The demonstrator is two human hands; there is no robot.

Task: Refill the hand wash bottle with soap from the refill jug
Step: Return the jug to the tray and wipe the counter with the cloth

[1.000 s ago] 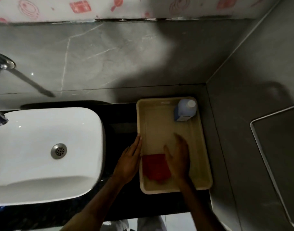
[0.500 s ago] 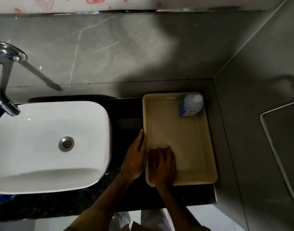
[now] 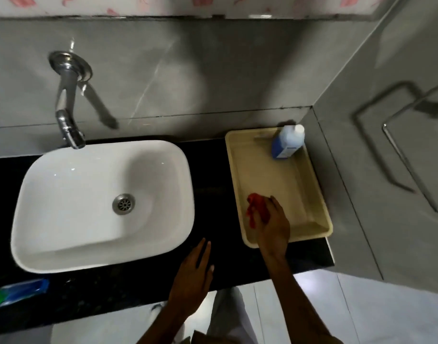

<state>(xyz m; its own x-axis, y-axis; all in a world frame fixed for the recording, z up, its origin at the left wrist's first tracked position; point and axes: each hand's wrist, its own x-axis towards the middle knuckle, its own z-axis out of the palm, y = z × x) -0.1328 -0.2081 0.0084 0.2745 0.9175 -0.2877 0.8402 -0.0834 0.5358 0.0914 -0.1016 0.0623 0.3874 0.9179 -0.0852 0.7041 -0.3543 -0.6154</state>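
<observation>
A blue bottle with a white cap (image 3: 288,142) stands in the far right corner of a cream plastic tray (image 3: 309,192) on the black counter. My right hand (image 3: 271,223) is over the tray's near left part, closed on a bunched red cloth (image 3: 256,207). My left hand (image 3: 194,274) hovers flat over the black counter (image 3: 213,189) left of the tray, fingers stretched out and holding nothing. No refill jug shows in this view.
A white basin (image 3: 101,202) with a steel drain fills the left of the counter, under a chrome tap (image 3: 67,110). A blue and green pack (image 3: 16,291) lies at the near left. A metal rail (image 3: 411,165) hangs on the right wall.
My right hand has gathered the red cloth into a bunch and lifted it in the tray. My left hand has left the tray's edge and drawn back toward me. The view has swung left.
</observation>
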